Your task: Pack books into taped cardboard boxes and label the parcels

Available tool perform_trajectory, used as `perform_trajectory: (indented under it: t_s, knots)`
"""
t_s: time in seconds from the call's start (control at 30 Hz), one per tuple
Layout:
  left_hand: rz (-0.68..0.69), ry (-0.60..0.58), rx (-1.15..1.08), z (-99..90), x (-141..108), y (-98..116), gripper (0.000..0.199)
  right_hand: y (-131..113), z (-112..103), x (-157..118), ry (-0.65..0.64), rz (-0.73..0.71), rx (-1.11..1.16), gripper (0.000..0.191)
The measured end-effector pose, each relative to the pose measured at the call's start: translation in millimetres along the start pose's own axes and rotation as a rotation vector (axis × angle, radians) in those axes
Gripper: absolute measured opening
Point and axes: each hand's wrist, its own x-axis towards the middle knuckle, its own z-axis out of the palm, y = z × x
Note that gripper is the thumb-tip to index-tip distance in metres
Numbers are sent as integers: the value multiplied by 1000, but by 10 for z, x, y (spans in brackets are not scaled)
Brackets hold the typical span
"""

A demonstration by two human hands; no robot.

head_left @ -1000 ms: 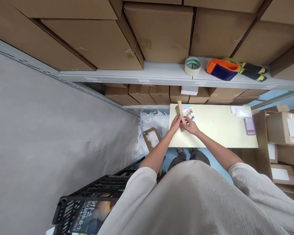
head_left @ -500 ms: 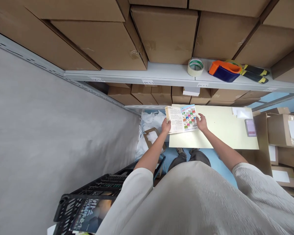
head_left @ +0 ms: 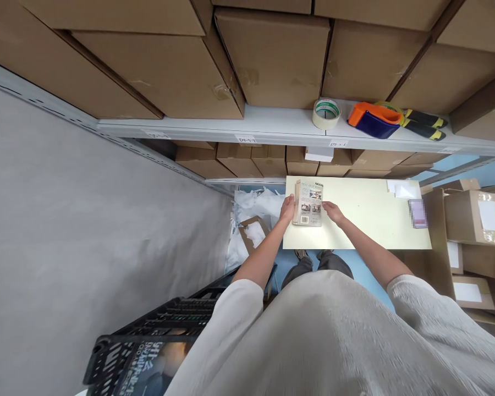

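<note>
A closed book (head_left: 311, 204) with its back cover up, showing small photos and a barcode, is over the left part of the pale yellow tabletop (head_left: 367, 220). My left hand (head_left: 287, 208) grips it along the left edge, by the spine side. At its right edge my right hand (head_left: 332, 211) pinches the cover with fingers together. Whether the book touches the tabletop or hangs just above it, I cannot tell.
A tape roll (head_left: 326, 113), an orange and blue tape dispenser (head_left: 374, 119) and black-yellow tools (head_left: 424, 125) lie on the shelf under large cartons (head_left: 272, 60). A black crate (head_left: 148, 335) holding a book stands at lower left. Stacked boxes (head_left: 474, 217) are at right.
The book was spread open with a colourful page showing; it is now closed, back cover up. My right hand has moved slightly left, my left hand slightly right.
</note>
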Motion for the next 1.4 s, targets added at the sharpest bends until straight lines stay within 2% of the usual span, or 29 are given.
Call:
perform_trajectory:
  t_s: [0.1,0.27,0.37,0.5,0.67,0.77,0.83,1.0,1.2,1.4]
  knots:
    - [-6,-10,21,2,-33,2,55,97,-32,4,24,7,-54,35]
    - [27,13,74,27,-91,28,35,181,-61,18,54,41,-69,34]
    - [104,-44,108,81,-149,36,34,203,-53,34,60,50,-69,39]
    - [209,-168,215,181,-264,1,43,233,-2,61,61,90,-28,55]
    - [163,-294,354,285,-353,-67,77,259,105,88,46,134,76,66]
    - [172,-326,410,312,-351,-86,85,247,154,101,87,166,148,67]
    - [182,-333,438,315,-347,-91,84,228,169,108,98,183,201,62]
    - [187,-317,466,300,-369,-81,72,173,164,115,46,209,232,35]
    - [175,-251,371,313,-433,8,53,50,240,87,12,182,229,44]
    - [150,-192,378,280,-473,171,73,-158,396,-16,-58,66,312,51]
